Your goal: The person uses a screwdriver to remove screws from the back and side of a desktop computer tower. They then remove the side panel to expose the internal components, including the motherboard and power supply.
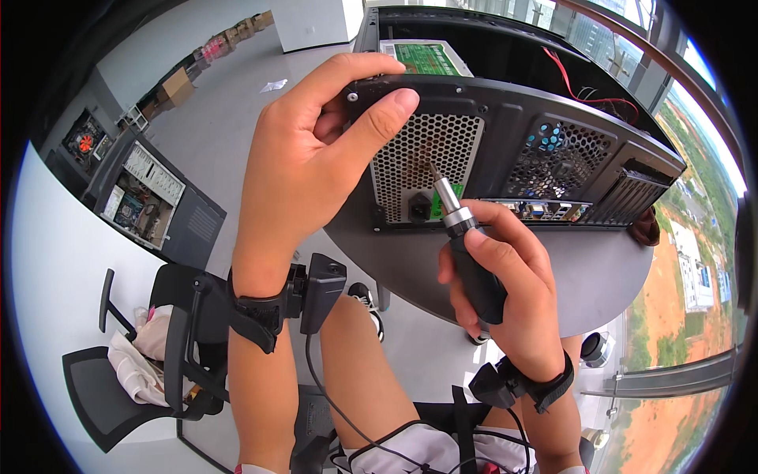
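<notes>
A black desktop computer case (505, 107) lies on its side with its rear panel facing me and its upper side uncovered. My left hand (316, 142) grips its upper left corner, thumb on the rear panel and fingers over the edge. Behind that edge shows the power supply (430, 59) with a green label; its honeycomb grille (410, 154) and socket (419, 207) are on the rear panel. In my right hand (505, 268) is a screwdriver (474, 265) with a thick black handle, held around the grip. Its tip points up in front of the grille; contact cannot be made out.
The case rests on a round grey table (410, 261). Red wires (560, 71) hang inside it. A second opened computer case (142, 197) stands at the left, above an office chair (118, 387) with cloth on it. Cardboard boxes (175, 85) lie farther back; windows (679, 158) line the right.
</notes>
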A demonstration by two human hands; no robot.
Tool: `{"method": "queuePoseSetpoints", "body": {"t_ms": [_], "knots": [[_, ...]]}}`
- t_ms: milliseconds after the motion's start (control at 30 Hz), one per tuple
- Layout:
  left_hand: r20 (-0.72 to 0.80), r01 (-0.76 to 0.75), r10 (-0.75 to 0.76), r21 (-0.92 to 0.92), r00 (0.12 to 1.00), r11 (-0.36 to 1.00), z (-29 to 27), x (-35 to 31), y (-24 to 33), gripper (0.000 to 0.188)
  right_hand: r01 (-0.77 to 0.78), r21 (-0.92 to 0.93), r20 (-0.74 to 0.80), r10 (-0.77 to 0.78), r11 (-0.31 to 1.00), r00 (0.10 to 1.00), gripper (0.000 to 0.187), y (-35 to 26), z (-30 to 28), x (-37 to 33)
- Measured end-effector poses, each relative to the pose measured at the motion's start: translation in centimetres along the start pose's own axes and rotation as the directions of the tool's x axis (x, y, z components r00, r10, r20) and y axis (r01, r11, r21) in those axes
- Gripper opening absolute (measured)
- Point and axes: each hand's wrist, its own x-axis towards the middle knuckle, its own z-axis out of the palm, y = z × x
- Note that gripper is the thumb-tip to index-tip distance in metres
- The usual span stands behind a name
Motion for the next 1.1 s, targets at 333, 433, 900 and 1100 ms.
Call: {"method": "queuePoseSetpoints", "body": {"t_ms": [333,433,900,1100], "knots": [[-0.022,-0.030,0.029,-0.049,0.999,0.998,0.7,-2.3,3.3,0.023,-0.016,0.064,0.071,0.011,0.998,0.997,0.031,-0.2,-0.8,-2.5],[-0.017,-0.053,0.054,0.046,0.998,0.998,0.8,-4.2,5.7,0.024,-0.050,0.062,0.069,0.045,0.997,0.997,0.030,-1.0,-1.0,-5.1],[-0.118,-0.005,0.019,0.118,0.993,0.993,2.5,-6.9,8.6,0.031,0.325,-0.944,0.224,-0.622,0.052,0.750,0.028,-3.7,2.0,-9.0],[-0.095,-0.040,0.043,0.035,0.995,0.999,2.5,-6.9,8.3,0.033,0.143,-0.955,-0.010,-0.512,0.258,0.859,0.035,-4.9,3.4,-9.5]]}}
